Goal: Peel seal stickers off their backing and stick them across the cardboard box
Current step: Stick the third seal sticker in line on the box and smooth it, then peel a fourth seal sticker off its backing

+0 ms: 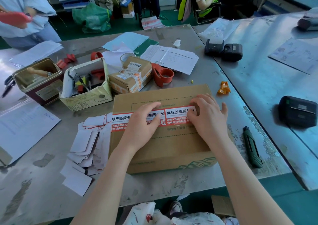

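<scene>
Two red-and-white seal stickers (pixel 179 115) lie end to end across the top of the cardboard box (pixel 165 138), which sits on the metal table (pixel 43 181) right in front of the person. The left hand (pixel 142 121) presses the left sticker (pixel 120 119) with loosely spread fingers, and the right hand (pixel 208 116) presses the right one, fingertips bent down onto it. Peeled backing papers (pixel 86 149) pile up just left of the box, a green utility knife (pixel 252 147) to its right.
</scene>
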A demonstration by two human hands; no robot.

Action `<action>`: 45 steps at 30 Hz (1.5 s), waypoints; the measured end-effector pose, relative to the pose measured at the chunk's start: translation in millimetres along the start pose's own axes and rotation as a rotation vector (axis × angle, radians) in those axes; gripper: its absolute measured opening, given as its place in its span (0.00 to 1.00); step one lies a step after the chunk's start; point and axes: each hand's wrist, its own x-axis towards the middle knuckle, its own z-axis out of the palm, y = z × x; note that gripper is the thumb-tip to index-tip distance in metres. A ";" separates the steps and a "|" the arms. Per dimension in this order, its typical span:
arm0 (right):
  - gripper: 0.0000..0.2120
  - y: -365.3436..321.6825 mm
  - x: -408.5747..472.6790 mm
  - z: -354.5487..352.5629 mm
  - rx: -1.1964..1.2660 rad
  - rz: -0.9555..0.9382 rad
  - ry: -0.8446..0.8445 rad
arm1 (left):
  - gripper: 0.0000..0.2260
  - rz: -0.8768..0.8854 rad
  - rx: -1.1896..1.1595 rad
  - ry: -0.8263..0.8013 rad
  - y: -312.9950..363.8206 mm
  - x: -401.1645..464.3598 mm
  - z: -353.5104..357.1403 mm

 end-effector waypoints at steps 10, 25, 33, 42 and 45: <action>0.18 -69.0 -6.6 27.0 0.024 -0.198 -0.152 | 0.09 -0.191 -0.249 0.254 -31.0 -12.2 -52.6; 0.13 -217.9 -32.3 118.0 0.360 -0.523 -0.378 | 0.09 -0.529 -0.252 0.408 -145.7 -58.2 -136.2; 0.12 -259.2 -45.6 179.7 0.314 -0.437 -0.496 | 0.09 -0.639 -0.234 0.335 -198.8 -71.9 -159.3; 0.14 -262.6 -46.4 224.2 0.226 -0.185 -0.650 | 0.11 -0.760 -0.267 0.120 -255.1 -68.4 -148.4; 0.15 -262.7 -46.4 233.8 0.199 -0.139 -0.680 | 0.12 -0.804 -0.247 0.070 -267.8 -67.6 -142.1</action>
